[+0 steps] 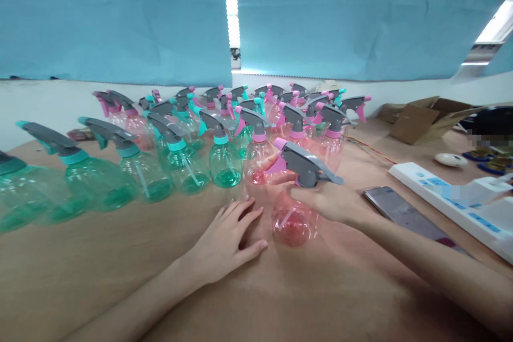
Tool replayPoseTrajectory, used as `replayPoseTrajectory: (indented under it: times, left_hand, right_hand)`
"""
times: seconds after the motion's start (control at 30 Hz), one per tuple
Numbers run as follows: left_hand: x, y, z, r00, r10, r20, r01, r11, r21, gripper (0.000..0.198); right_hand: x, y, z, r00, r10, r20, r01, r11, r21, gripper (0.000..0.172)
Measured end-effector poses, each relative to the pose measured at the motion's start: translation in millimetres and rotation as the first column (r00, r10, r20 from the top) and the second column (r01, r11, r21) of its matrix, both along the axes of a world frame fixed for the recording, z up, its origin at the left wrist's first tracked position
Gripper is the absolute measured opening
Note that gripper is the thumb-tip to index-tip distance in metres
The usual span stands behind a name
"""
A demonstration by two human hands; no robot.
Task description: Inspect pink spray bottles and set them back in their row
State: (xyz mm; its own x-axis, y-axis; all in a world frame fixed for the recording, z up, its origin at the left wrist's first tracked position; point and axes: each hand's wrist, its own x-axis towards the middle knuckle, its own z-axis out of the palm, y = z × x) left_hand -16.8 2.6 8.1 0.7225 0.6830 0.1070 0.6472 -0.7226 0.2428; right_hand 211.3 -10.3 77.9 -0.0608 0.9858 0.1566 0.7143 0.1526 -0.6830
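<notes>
Right in front of me stands a pink spray bottle (295, 222) with a grey and pink trigger head (302, 164), tilted slightly. My right hand (316, 197) is closed around its neck from the right, with the fingertips showing beyond the trigger on the left. To the left of this bottle, my left hand (230, 238) rests on the table, fingers spread and holding nothing. Just beyond my hands are another pink spray bottle (256, 157) and a green spray bottle (225, 163).
Several green spray bottles (146, 173) line the left side, with more pink and green ones behind. On the right lie a phone (401, 214), a white power strip (449, 200), a white mouse (451, 160) and an open cardboard box (414, 120).
</notes>
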Motion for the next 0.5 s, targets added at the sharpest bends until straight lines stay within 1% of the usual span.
replayPoseTrajectory:
  times: [0.1, 0.2, 0.37, 0.43, 0.5]
  left_hand:
    - [0.1, -0.1, 0.1, 1.0, 0.003, -0.013, -0.004, 1.0, -0.004, 0.057]
    - [-0.2, -0.5, -0.4, 1.0, 0.004, -0.016, -0.004, 1.0, 0.003, 0.057]
    - [-0.9, -1.0, -1.1, 1.0, 0.002, -0.011, -0.002, 1.0, 0.006, 0.057]
    - [-1.0, -1.0, -1.2, 1.0, 0.0, -0.008, 0.0, 1.0, 0.003, 0.057]
    - [-0.8, -0.8, -1.2, 1.0, 0.0, -0.005, 0.0, 1.0, 0.003, 0.057]
  right_hand:
    - [-5.8, -1.8, 8.1, 0.999, 0.008, -0.039, -0.012, 0.995, -0.104, 0.012]
    - [-8.4, -3.4, 12.1, 0.997, 0.007, -0.079, -0.013, 0.997, -0.08, 0.012]
    - [-8.5, -3.3, 12.2, 0.997, 0.022, -0.077, -0.026, 0.998, -0.049, 0.011]
    - [-9.1, -3.0, 12.2, 0.999, -0.002, -0.053, 0.0, 0.999, -0.044, 0.01]
    - [-10.1, -2.8, 12.6, 0.998, -0.055, -0.012, 0.054, 0.997, -0.059, 0.007]
